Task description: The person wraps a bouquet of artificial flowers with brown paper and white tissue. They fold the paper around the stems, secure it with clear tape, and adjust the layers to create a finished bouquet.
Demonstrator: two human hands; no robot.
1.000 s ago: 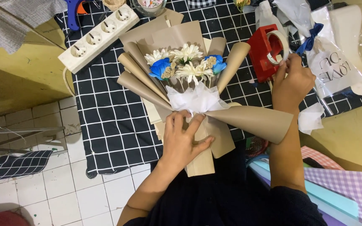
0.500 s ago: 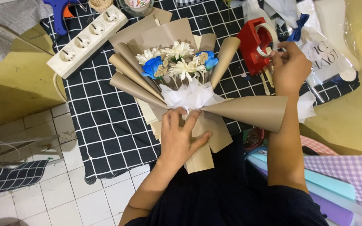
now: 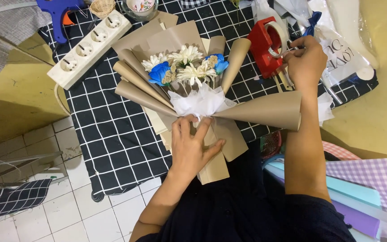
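The bouquet [image 3: 189, 89] lies flat on the black-and-white checked cloth [image 3: 108, 134] that covers the worktop, flower heads pointing away from the person and the stem end toward them. Their left hand [image 3: 192, 145] is spread, palm down, over the gathered neck just below the white tissue [image 3: 200, 101], pinning the brown paper folds there. The right hand [image 3: 305, 60] is up at the red tape dispenser [image 3: 269, 47], to the right of the bouquet, fingertips pressed together on what looks like the tape's loose end; the tape itself is too thin to make out.

It looks a light bundle. The kraft paper cones [image 3: 265, 110] should be stiff enough to hold shape but would crease if squeezed, and the tissue and the white and blue blooms would crush easily. The narrow neck under the left hand seems the one safe place to grip; elsewhere the layers would likely slide apart.

A white power strip [image 3: 88, 47] sits to the left of the bouquet, with a blue glue gun [image 3: 59, 11] beyond it.
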